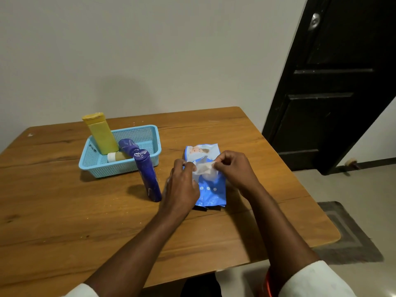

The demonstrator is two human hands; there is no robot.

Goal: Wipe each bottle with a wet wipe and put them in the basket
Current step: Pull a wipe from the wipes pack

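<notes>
Altogether four bottles show: a yellow bottle (100, 133), a purple bottle (128, 146) and a small white-capped bottle (116, 156) sit in the light blue mesh basket (147, 133), while a second purple bottle (148, 176) stands upright on the wooden table (53, 200) just in front of the basket. One wet wipe (204, 169), white and crumpled, is stretched between both hands above the blue wipes pack (211, 194). Left hand (182, 185) and right hand (232, 168) each pinch it in a fingertip grip.
</notes>
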